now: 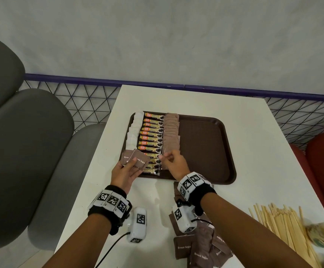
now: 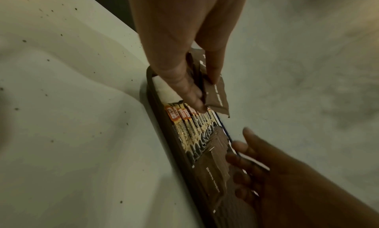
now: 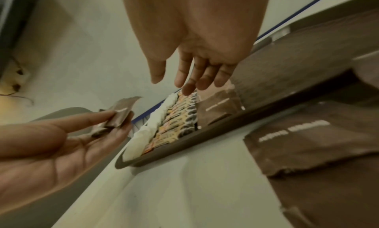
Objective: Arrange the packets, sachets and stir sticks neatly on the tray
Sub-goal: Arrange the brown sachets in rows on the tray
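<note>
A dark brown tray [image 1: 211, 144] sits on the white table [image 1: 244, 117], its left part filled with 3 columns: white sachets [image 1: 133, 132], yellow-and-black granule packets [image 1: 151, 140] and brown sugar sachets [image 1: 171, 132]. The left hand [image 1: 125, 172] pinches a small fan of brown sachets [image 1: 136, 159] over the tray's near-left corner. The right hand [image 1: 174, 163] hovers over the brown column, fingers loosely spread, holding nothing. Loose brown sachets [image 1: 201, 248] and wooden stir sticks [image 1: 284, 225] lie on the table nearer the person.
</note>
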